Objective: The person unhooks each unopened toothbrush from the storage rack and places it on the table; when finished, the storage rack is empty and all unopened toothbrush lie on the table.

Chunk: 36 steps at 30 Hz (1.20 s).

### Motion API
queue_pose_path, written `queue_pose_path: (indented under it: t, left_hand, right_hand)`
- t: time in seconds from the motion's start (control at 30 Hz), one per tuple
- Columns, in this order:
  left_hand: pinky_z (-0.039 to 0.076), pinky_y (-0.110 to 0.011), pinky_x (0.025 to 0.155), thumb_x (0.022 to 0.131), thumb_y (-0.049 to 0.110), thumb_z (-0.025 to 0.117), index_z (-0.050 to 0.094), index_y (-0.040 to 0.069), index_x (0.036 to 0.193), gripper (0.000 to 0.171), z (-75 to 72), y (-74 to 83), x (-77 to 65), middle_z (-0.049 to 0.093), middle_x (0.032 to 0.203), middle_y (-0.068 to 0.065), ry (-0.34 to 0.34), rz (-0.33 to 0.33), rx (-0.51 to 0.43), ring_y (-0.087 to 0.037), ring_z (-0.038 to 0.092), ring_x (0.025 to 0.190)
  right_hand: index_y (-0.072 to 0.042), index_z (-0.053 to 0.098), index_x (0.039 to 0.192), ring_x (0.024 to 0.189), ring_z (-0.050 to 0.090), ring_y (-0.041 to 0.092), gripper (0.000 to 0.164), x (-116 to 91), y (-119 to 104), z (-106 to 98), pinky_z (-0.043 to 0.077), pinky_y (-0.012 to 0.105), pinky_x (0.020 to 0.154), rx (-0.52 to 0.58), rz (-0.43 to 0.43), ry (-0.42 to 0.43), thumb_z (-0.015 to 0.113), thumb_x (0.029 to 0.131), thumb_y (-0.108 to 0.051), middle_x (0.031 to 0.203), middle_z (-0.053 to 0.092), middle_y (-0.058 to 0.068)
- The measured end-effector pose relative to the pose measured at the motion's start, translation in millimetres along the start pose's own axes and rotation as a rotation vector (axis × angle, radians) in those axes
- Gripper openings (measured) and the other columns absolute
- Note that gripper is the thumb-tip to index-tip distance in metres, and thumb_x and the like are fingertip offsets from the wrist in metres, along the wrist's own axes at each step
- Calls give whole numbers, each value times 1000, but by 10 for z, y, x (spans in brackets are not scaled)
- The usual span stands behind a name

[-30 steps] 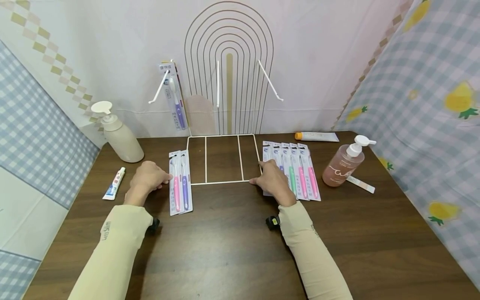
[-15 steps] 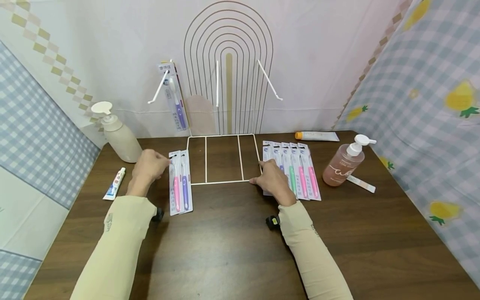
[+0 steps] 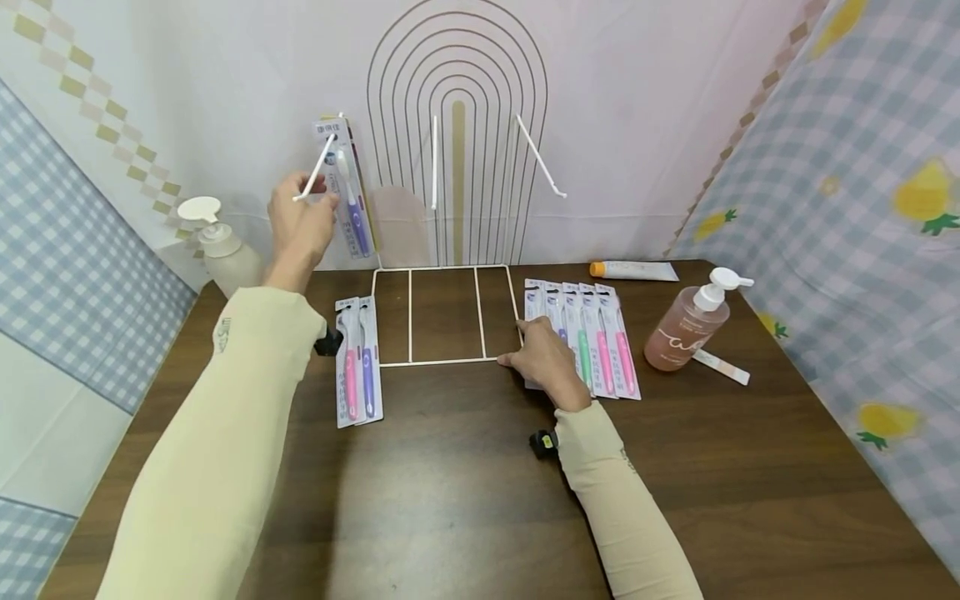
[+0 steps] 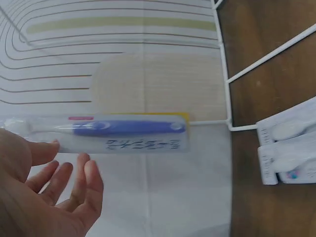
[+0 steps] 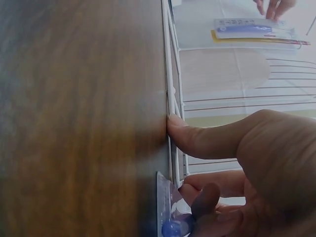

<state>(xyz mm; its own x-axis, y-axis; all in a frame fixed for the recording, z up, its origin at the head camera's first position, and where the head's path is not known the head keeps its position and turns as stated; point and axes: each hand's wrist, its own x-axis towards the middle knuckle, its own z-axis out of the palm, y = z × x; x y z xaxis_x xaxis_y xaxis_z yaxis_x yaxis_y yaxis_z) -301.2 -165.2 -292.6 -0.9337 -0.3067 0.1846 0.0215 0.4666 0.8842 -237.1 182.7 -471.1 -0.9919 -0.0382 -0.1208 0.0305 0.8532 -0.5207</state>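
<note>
A packaged purple toothbrush (image 3: 356, 208) hangs on the left hook of a white wire display rack (image 3: 442, 363), with yellow edging showing behind it. My left hand (image 3: 300, 218) is beside this pack, fingers spread loosely. In the left wrist view its thumb (image 4: 45, 151) lies right at the pack's edge, and its other fingers (image 4: 91, 185) bend loosely below. At the rack's front right corner, my right hand (image 3: 546, 360) holds the base wires, thumb on the front bar and forefinger at the side bar. A pink and a purple toothbrush pack (image 3: 367, 367) lie left of the base.
Several toothbrush packs (image 3: 609, 346) lie in a row right of the rack. An orange-capped tube (image 3: 637, 271), a pink pump bottle (image 3: 684, 332) and a flat white strip (image 3: 723, 367) are farther right. A cream pump bottle (image 3: 228, 254) stands behind the left arm. The middle and right hooks (image 3: 540, 157) jut forward.
My left hand has risen from beside the two packs on the table to the hanging toothbrush pack. My right hand has stayed at the rack's corner.
</note>
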Motion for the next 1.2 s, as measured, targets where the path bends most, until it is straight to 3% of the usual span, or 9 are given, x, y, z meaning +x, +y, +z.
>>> queue_pose_path:
  t: [0.07, 0.13, 0.23, 0.47, 0.7, 0.87, 1.03, 1.2]
  left_hand:
    - [47, -19, 86, 110, 13, 69, 74, 3, 142, 35, -27, 47, 28, 77, 127, -5, 33, 29, -1, -3, 59, 94]
    - [47, -20, 84, 109, 13, 69, 77, 3, 131, 26, -51, 75, 43, 72, 106, 5, 45, 49, 9, -1, 60, 88]
    - [50, -21, 76, 109, 11, 69, 76, 4, 119, 14, -63, 105, 35, 62, 92, 13, 27, 63, -11, 0, 61, 76]
    - [52, -13, 66, 109, 7, 69, 73, 5, 109, 4, -43, 95, -9, 65, 90, 11, -3, 76, -49, 1, 63, 71]
    - [52, -13, 59, 107, 4, 69, 74, -3, 112, 10, -15, 127, -93, 66, 83, 13, -50, 111, -97, 4, 64, 60]
    - [52, -15, 56, 107, 5, 70, 74, -7, 115, 15, -37, 162, -166, 68, 79, 13, -113, 149, -90, 2, 65, 61]
    - [53, -16, 61, 107, 12, 71, 78, -7, 120, 24, -69, 84, -306, 74, 86, 5, -156, 116, 4, -1, 63, 71]
    - [55, -17, 64, 107, 7, 68, 76, -14, 129, 32, -119, -193, -497, 73, 86, 2, -243, 18, -25, -3, 63, 69]
  right_hand:
    - [-6, 57, 168, 109, 68, 34, 90, -2, -8, 2, 61, 51, 84, 3, -4, -1, 96, 93, -37, 169, 55, 28]
    - [-5, 56, 168, 110, 68, 34, 90, -11, -21, -4, 62, 52, 87, 8, -6, -4, 96, 93, -37, 169, 55, 28]
    - [-5, 56, 168, 110, 68, 34, 90, -25, -30, -27, 62, 52, 87, 2, -3, -4, 96, 94, -37, 169, 54, 28]
    - [-5, 55, 169, 109, 67, 34, 89, -61, -14, -29, 58, 45, 80, -11, 20, -29, 94, 96, -37, 171, 52, 28]
    - [-6, 57, 168, 109, 68, 32, 87, -77, 27, 8, 58, 43, 79, -29, 13, -20, 94, 96, -37, 169, 55, 26]
    - [-4, 57, 168, 107, 69, 33, 87, -60, 8, -1, 58, 43, 77, -10, -13, -11, 94, 96, -37, 168, 55, 27]
    - [-4, 57, 168, 109, 68, 33, 88, -29, 0, -14, 60, 47, 81, -3, -15, -2, 94, 96, -37, 168, 55, 26]
    - [-5, 56, 168, 101, 67, 31, 87, -42, -37, -20, 58, 44, 75, 4, 10, -16, 94, 96, -36, 170, 54, 26]
